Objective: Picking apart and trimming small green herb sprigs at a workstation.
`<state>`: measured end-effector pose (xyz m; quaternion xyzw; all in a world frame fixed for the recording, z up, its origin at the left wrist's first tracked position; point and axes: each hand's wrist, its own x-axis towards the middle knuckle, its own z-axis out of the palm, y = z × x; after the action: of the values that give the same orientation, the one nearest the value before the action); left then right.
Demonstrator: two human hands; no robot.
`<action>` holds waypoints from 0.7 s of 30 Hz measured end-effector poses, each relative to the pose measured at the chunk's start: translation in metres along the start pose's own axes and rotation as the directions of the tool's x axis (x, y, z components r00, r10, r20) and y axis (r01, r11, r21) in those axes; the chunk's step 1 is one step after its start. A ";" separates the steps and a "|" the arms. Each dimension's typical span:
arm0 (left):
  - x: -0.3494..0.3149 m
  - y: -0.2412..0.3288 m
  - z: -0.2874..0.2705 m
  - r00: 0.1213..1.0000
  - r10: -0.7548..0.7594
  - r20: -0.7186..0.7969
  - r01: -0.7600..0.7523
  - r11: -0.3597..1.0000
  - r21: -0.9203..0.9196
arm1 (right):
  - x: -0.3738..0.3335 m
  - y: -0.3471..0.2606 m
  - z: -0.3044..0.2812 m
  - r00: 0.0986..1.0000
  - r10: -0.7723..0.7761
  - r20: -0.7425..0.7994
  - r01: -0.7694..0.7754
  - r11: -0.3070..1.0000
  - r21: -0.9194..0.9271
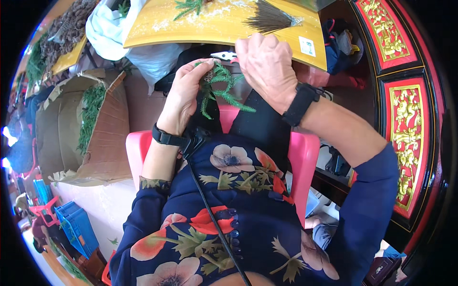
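Observation:
My left hand [186, 90] pinches an artificial pine sprig [223, 82] with thumb and fingers, and its green needled branches hang down to the right. Beside the fingertips, a small brownish scaly piece, perhaps a pine cone [208, 77], shows among the needles. Closed around the red-handled pliers [222, 56] is my right hand [267, 66]. Their metal jaws point left, close to my left thumb at the top of the sprig. My fist hides most of the pliers' handles, and I cannot tell whether the jaws touch a stem.
Ahead stands a yellow table [224, 24] bearing a bundle of dark thin wires [269, 18] and another green sprig [189, 6]. A white plastic bag [107, 31] hangs at its left. Left of me sits a cardboard box [107, 138] with greenery; right, a carved red-and-gold panel [405, 138].

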<state>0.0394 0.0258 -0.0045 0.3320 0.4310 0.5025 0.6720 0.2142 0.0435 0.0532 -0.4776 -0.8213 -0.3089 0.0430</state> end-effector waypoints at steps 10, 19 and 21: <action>0.004 -0.005 -0.001 0.987 0.161 0.022 -0.162 0.984 0.072 | -0.018 0.035 0.027 0.910 -0.098 0.403 -0.243 0.663 0.709; -0.007 -0.003 0.021 0.964 0.264 0.037 -0.267 0.950 0.164 | -0.028 0.028 0.021 0.818 -0.270 0.508 -0.472 0.188 0.861; -0.007 -0.006 0.020 0.955 0.296 0.027 -0.295 0.932 0.213 | -0.028 0.029 0.019 0.814 -0.282 0.508 -0.478 0.170 0.861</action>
<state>0.0591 0.0176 0.0003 0.4620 0.4298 0.5492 0.5479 0.2566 0.0432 0.0408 -0.4580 -0.7563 0.4531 0.1139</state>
